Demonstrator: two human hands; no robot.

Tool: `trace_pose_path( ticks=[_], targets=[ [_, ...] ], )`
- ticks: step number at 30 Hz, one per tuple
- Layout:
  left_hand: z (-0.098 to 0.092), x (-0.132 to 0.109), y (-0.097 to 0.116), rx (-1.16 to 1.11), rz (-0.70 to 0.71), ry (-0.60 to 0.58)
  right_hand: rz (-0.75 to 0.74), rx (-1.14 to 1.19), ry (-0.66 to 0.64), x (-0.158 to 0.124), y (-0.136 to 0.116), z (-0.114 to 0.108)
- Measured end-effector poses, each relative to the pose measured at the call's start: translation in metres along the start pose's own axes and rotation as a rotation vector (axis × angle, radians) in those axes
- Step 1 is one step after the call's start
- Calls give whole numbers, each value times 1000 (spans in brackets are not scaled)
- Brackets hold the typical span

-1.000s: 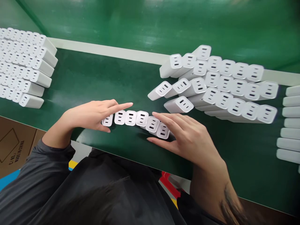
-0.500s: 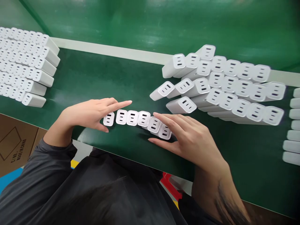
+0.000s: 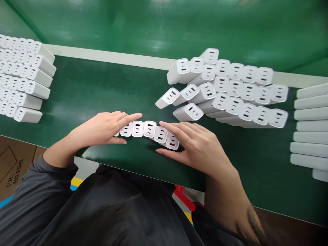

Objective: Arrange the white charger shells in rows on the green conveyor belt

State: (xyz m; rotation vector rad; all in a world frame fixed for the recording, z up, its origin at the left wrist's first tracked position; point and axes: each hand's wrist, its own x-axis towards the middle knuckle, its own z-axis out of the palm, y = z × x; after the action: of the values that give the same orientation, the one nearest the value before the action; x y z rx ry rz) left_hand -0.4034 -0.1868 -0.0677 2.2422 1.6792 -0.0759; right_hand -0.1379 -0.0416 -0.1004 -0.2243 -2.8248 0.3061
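Note:
A short row of white USB chargers (image 3: pixel 137 128) stands on the green table with port faces up. Around the row's left end is my left hand (image 3: pixel 104 129), its fingers along the far side and thumb along the near side. The leftmost charger is mostly hidden under that hand. At the other end, my right hand (image 3: pixel 196 145) holds the last two chargers (image 3: pixel 161 135) between thumb and fingers. This right pair sits slightly out of line with the others, shifted toward me.
A loose cluster of upright and leaning chargers (image 3: pixel 235 88) stands beyond my right hand. Tight rows of chargers (image 3: pixel 35 89) fill the far left. More chargers lie flat (image 3: pixel 311 136) at the right edge. A cardboard box (image 3: pixel 15 167) sits below the table's left edge.
My left hand has moved right relative to the row, bringing its separate charger against the others and closing the gap. My right hand keeps its hold. The view has shifted slightly.

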Motion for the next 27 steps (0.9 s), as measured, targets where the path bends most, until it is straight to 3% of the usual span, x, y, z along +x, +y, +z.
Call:
trace_pose_path(
  ticks=[6, 16, 20, 27],
  targets=[
    [4, 0, -3, -17, 3, 90, 44, 14, -37, -2, 3, -7],
    [7, 2, -11, -52, 7, 123, 221, 99, -326, -23, 21, -34],
    [7, 2, -13, -38, 14, 133, 297, 186, -359, -28, 24, -39],
    [7, 3, -14, -38, 13, 130, 207, 269, -315, -23, 19, -36]
  ],
)
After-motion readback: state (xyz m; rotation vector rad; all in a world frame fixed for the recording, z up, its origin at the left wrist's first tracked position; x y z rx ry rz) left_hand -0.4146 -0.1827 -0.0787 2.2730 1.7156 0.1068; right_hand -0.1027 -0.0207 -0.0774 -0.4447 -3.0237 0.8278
